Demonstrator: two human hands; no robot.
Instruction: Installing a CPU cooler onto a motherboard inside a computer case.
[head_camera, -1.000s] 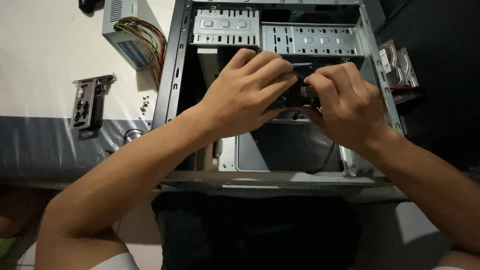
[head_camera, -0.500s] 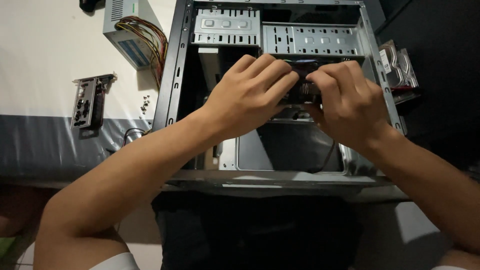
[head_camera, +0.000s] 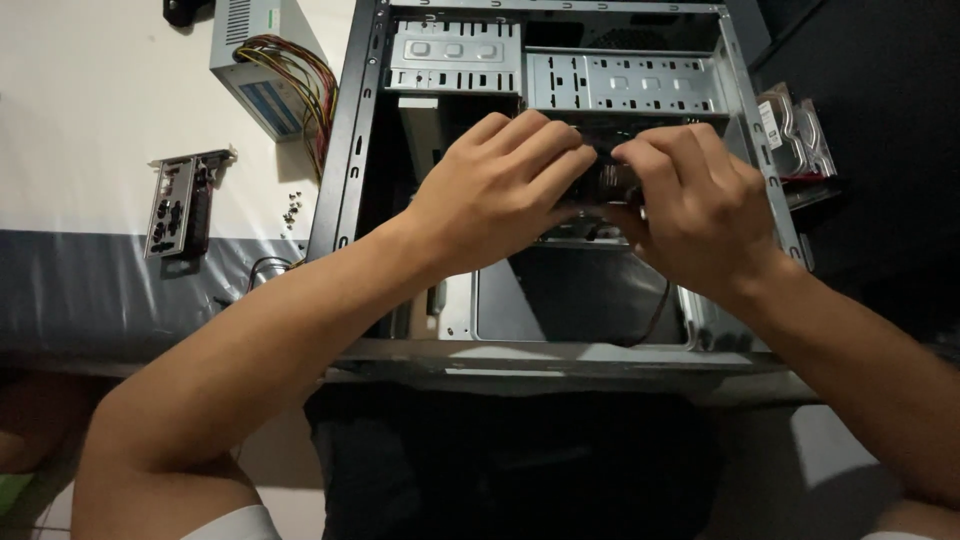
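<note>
An open computer case (head_camera: 345, 150) lies on its side in front of me, its metal drive bays (head_camera: 620, 85) toward the far end. Both my hands are inside it. My left hand (head_camera: 495, 190) and my right hand (head_camera: 695, 205) meet over a small dark part (head_camera: 612, 182) in the middle of the case and both grip it. Fingers hide most of that part, so its kind is unclear. A thin cable (head_camera: 655, 318) runs down from under my right hand.
A grey power supply (head_camera: 262, 62) with a bundle of coloured wires lies on the white surface at the far left. A metal rear port plate (head_camera: 178, 205) and several small screws (head_camera: 292, 205) lie left of the case. A bare drive (head_camera: 800, 135) lies at the right.
Both hands have shifted slightly toward the far end of the case with the dark part between them; more of the part is covered by the fingers now.
</note>
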